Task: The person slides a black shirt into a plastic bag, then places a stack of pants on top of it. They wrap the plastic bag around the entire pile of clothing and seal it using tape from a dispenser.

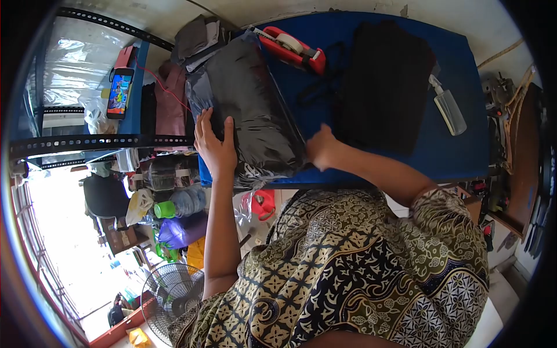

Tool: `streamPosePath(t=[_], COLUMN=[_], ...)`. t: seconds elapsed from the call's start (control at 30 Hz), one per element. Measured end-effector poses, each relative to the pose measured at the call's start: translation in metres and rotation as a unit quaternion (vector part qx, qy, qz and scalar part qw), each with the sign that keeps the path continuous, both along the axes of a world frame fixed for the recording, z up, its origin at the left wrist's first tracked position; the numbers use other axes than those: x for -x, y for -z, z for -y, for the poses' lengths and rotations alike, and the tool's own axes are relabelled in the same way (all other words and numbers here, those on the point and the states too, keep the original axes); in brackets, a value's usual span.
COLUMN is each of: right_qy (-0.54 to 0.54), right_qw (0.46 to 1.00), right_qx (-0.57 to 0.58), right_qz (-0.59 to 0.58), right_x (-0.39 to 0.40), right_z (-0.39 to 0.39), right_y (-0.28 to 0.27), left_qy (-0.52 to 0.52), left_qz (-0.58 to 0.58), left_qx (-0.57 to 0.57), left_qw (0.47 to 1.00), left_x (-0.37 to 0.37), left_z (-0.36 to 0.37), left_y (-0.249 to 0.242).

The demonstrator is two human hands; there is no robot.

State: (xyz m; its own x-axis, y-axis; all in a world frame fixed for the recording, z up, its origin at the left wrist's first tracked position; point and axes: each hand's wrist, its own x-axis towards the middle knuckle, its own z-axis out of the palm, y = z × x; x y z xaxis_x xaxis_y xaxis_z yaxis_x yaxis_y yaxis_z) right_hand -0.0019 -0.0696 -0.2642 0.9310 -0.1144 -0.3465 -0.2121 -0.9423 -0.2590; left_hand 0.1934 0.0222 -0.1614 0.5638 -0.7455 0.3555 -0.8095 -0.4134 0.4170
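A dark folded garment in a clear plastic bag point(249, 110) lies on the blue tabletop point(325, 116). My left hand point(216, 145) rests flat on the bag's left side, fingers stretched out and thumb apart. At the lower right corner of the bag is my right hand point(322, 148), its fingers curled in. Whatever those fingers may hold is hidden, and the hand looks slightly blurred. To the right lies a folded black cloth point(383, 87). Behind the bag sits a red tape dispenser point(293, 49) with a roll of tape.
A spray bottle point(449, 110) lies near the table's right side. On the left, a phone point(120, 93) with a lit screen leans on a shelf behind a perforated metal bar point(110, 142). Folded clothes point(197, 37) are stacked at the back left. A fan point(173, 296) stands below.
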Motion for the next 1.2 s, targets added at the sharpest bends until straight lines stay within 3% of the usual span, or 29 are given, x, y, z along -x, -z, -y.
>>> streamPosePath(t=[0.07,0.17,0.23,0.27,0.3,0.33,0.37,0.43,0.5,0.57,0.6,0.67,0.7,0.73,0.77,0.8,0.83,0.87,0.93,1.0,1.07,1.1,1.17,1.2], right_qy=[0.132,0.196,0.301,0.299,0.4,0.481,0.483,0.44,0.402,0.517,0.52,0.409,0.433,0.432,0.435,0.428,0.427,0.35,0.268,0.26,0.254,0.286,0.243,0.215], right_qw=[0.989,0.979,0.919,0.92,0.833,0.714,0.624,0.472,0.414,0.539,0.537,0.599,0.692,0.746,0.778,0.795,0.794,0.841,0.872,0.947,0.895,0.91,0.931,0.943], right_qx=[0.051,0.047,-0.168,-0.164,-0.314,-0.451,-0.543,-0.716,-0.791,-0.617,-0.614,-0.685,-0.534,-0.354,-0.22,-0.083,-0.081,0.008,0.1,-0.064,-0.011,-0.011,-0.006,-0.024], right_qz=[0.035,0.034,0.19,0.191,0.218,0.235,0.287,0.266,0.202,0.249,0.254,0.063,0.22,0.362,0.396,0.422,0.425,0.412,0.397,0.175,0.366,0.301,0.271,0.255], right_x=[-0.018,-0.04,-0.054,-0.062,-0.072,-0.084,-0.097,-0.088,-0.062,-0.059,-0.049,-0.017,-0.014,-0.016,-0.011,-0.007,-0.008,-0.008,-0.005,0.008,0.03,0.039,0.051,0.053], right_z=[0.028,0.078,0.092,0.086,0.074,0.062,0.048,0.021,-0.019,-0.05,-0.048,-0.037,-0.027,-0.016,0.006,0.033,0.051,0.065,0.088,0.116,0.112,0.094,0.054,0.049], right_y=[-0.03,-0.018,0.014,0.035,0.062,0.089,0.129,0.103,0.054,0.07,0.054,0.006,0.042,0.074,0.041,-0.005,-0.02,-0.031,-0.035,-0.025,-0.014,-0.017,-0.017,-0.015], left_qy=[-0.005,0.006,0.008,0.01,0.008,0.014,0.019,0.013,0.105,0.175,0.205,0.206,0.201,0.168,0.171,0.14,0.108,0.164,0.269,0.336,0.352,0.344,0.349,0.369], left_qz=[0.0,0.016,0.018,0.018,0.025,0.023,0.021,0.028,-0.049,-0.104,-0.123,-0.13,-0.118,-0.101,-0.102,-0.03,0.045,0.053,0.099,0.186,0.259,0.284,0.223,0.242], left_qx=[-0.005,-0.005,-0.002,0.0,-0.002,-0.001,0.001,0.005,-0.009,-0.001,-0.004,-0.01,-0.017,-0.015,-0.016,-0.042,-0.065,-0.071,-0.086,-0.13,-0.198,-0.229,-0.344,-0.316], left_qw=[1.0,1.0,1.0,1.0,1.0,1.0,1.0,1.0,0.993,0.979,0.971,0.97,0.972,0.98,0.98,0.989,0.991,0.982,0.954,0.914,0.877,0.865,0.843,0.84], left_x=[-0.001,-0.002,-0.002,-0.002,-0.001,-0.002,-0.004,-0.01,-0.03,-0.053,-0.059,-0.06,-0.059,-0.059,-0.051,-0.037,-0.023,-0.008,0.021,0.046,0.06,0.064,0.072,0.074], left_z=[-0.002,-0.002,-0.003,-0.003,-0.004,-0.005,-0.007,-0.02,-0.04,-0.064,-0.073,-0.083,-0.084,-0.081,-0.072,-0.054,-0.032,-0.009,0.037,0.077,0.103,0.114,0.127,0.123], left_y=[0.0,0.002,0.002,0.002,0.001,0.002,0.002,-0.003,-0.011,-0.016,-0.02,-0.029,-0.03,-0.024,-0.024,-0.027,-0.03,-0.033,-0.029,-0.007,0.018,0.023,0.028,0.033])
